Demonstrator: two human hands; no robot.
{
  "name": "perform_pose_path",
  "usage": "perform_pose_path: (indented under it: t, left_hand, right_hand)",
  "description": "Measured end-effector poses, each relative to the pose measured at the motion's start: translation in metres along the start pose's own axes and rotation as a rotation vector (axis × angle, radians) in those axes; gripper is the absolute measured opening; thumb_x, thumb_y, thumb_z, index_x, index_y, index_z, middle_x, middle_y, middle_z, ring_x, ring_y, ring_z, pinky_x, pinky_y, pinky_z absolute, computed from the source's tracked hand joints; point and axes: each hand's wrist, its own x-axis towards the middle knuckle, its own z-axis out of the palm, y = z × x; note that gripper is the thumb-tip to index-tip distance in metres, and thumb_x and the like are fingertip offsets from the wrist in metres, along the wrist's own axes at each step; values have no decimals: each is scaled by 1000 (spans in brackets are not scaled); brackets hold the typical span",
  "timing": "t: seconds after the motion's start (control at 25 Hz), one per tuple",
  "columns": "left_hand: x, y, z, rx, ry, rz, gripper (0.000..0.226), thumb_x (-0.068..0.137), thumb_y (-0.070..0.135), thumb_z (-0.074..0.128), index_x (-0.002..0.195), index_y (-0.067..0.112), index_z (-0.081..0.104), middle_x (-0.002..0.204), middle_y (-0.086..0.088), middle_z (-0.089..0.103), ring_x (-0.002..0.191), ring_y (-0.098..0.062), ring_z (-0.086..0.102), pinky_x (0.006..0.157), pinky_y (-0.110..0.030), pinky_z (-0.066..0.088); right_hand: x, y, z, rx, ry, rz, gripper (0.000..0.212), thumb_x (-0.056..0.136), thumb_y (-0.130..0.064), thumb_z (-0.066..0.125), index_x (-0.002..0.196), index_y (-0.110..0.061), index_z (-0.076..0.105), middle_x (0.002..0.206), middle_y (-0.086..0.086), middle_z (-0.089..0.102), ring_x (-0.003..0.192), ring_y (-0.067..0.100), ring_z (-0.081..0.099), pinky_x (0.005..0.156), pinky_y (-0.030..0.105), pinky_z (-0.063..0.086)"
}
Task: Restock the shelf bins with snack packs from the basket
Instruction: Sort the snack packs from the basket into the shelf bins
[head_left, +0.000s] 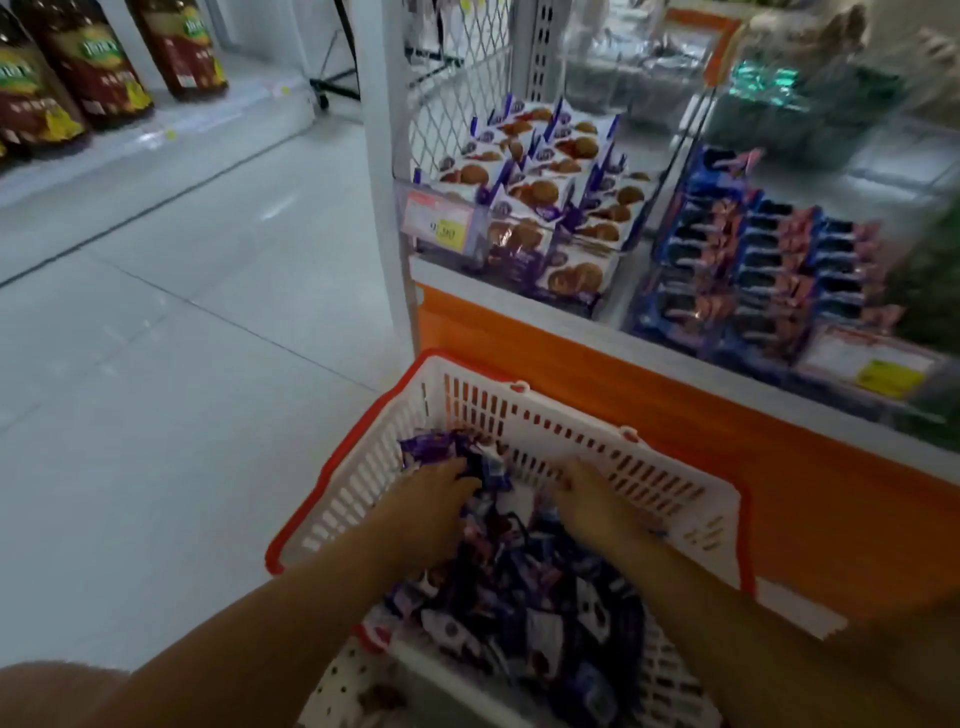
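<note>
Item: snack packs (524, 587), purple, dark blue and white wrappers, heaped loose in one white slotted basket (670, 493) with a red rim; too many and too blurred to count. Hands, two, both inside the basket at its far end. Left hand (431, 501): fingers bent down round a bunch of purple packs at the far-left corner of the heap. Right hand (597, 512): fingers curled downward beside the basket's far wall, tips buried among the packs; whether they hold any cannot be told. Shelf bins, two legible, far and right of the basket: left bin (550, 208) stocked with white-and-purple packs picturing brown cookies; right bin (763, 265) stocked with rows of dark blue packs. Price tags, two: one (441, 223) on the left bin's front, one (878, 371) on the right bin's. Further bins beyond are blurred. An orange shelf front (623, 384) rises between basket and bins. White upright post (384, 156) and wire mesh panel (462, 78) to the left bin's left. Across the tiled floor (182, 364), far left: three dark bottles (88, 62) with green-yellow labels.
</note>
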Motion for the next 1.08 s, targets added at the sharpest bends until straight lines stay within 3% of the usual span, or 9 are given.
perform_pose_path:
  t: [0.16, 0.2, 0.28, 0.36, 0.52, 0.64, 0.8, 0.92, 1.08]
  left_hand:
    - [-4, 4, 79, 40, -264, 16, 61, 98, 40, 47, 153, 25, 25, 162, -3, 12, 146, -28, 18, 116, -45, 26]
    - [-4, 5, 89, 71, -297, 30, 60, 98, 42, 46, 152, 26, 26, 163, -3, 9, 146, -28, 16, 116, -47, 24]
    - [-3, 9, 96, 114, -331, 21, 59, 98, 43, 45, 152, 27, 26, 163, -4, 6, 147, -30, 12, 118, -49, 21]
    - [-2, 11, 93, 85, -308, -13, 60, 98, 42, 47, 152, 28, 25, 162, -4, 10, 147, -29, 15, 118, -48, 22]
    - [4, 16, 82, -49, -203, -34, 53, 98, 34, 49, 148, 26, 34, 154, -4, 28, 141, -27, 27, 113, -41, 32]
    - [7, 35, 56, -493, -144, -156, 43, 102, 30, 45, 144, 20, 41, 141, -4, 45, 127, -23, 47, 102, -28, 40]
    - [4, 51, 15, -1396, -161, -424, 27, 99, 29, 54, 126, 25, 54, 110, 6, 62, 98, -15, 64, 82, -30, 57]
    - [1, 41, -1, -1470, -63, -395, 29, 95, 19, 62, 123, 17, 65, 107, 1, 72, 98, -17, 70, 84, -33, 59]
    - [-6, 48, -44, -1535, 25, -368, 15, 92, 12, 64, 105, 11, 72, 104, -6, 74, 96, -19, 71, 78, -30, 59]
  right_hand:
    - [-23, 93, 50, -308, -533, 200, 11, 99, -13, 47, 109, -10, 49, 88, 9, 52, 76, 23, 51, 69, 32, 42]
    - [-27, 104, 57, -327, -522, 220, 27, 97, -15, 49, 124, -11, 50, 114, 16, 54, 97, 30, 55, 82, 35, 45]
    - [-31, 115, 66, -447, -538, 156, 57, 96, -13, 52, 149, -15, 31, 154, 19, 21, 130, 39, 41, 101, 42, 43]
    - [-32, 121, 76, -518, -575, 119, 55, 97, -11, 50, 148, -12, 31, 158, 18, 16, 136, 39, 35, 106, 46, 40]
    - [-27, 102, 63, -326, -444, 168, 36, 94, -7, 53, 130, -8, 51, 128, 17, 53, 106, 28, 57, 85, 34, 49]
    - [-13, 58, 25, 142, -351, 261, 53, 87, 2, 58, 136, -14, 47, 131, 8, 54, 91, 16, 56, 63, 25, 47]
    - [-22, 18, -22, 732, -410, 196, 65, 83, 10, 62, 137, -23, 47, 133, -7, 59, 125, 18, 47, 99, 37, 49]
    - [-33, 4, -42, 912, -379, 135, 54, 86, 8, 62, 127, -27, 55, 134, 0, 59, 126, 23, 51, 106, 46, 44]
    - [-44, -28, -83, 834, -305, 134, 32, 87, -3, 66, 116, -17, 65, 124, 13, 60, 108, 33, 63, 93, 51, 53]
